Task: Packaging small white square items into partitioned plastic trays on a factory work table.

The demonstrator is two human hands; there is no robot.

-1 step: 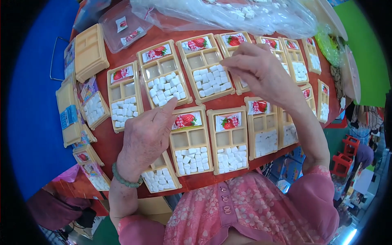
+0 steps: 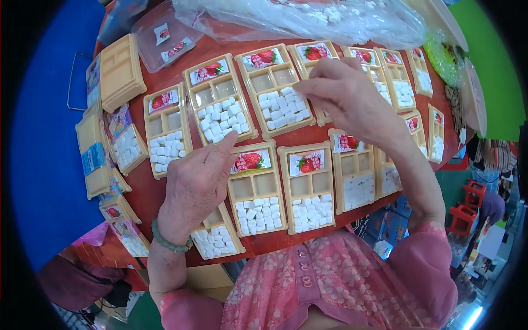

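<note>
My right hand (image 2: pixel 349 91) is over the back row of beige compartment trays, thumb and fingers brought together in a pinch. Its fingertips are at the upper right of the small white pillow-shaped pieces (image 2: pixel 283 108) in one tray (image 2: pixel 265 133); anything held there is too small to make out. My left hand (image 2: pixel 195 184) is palm down over the front left of the rows. One digit reaches to the lower edge of a neighbouring back tray (image 2: pixel 242 137); the other fingertips are hidden beneath the hand. Strawberry-printed packets (image 2: pixel 208 71) lie in the trays' top compartments.
More filled trays (image 2: pixel 307 225) stand along the red table. A stack of beige trays (image 2: pixel 122 71) is at the back left, beside a clear plastic box (image 2: pixel 159 60). A large clear bag (image 2: pixel 308 27) with white pieces lies across the back. Packed trays (image 2: pixel 91 154) line the left edge.
My right hand has shifted very slightly left, its fingertips now closer to the white pieces. My left hand stays where it was.
</note>
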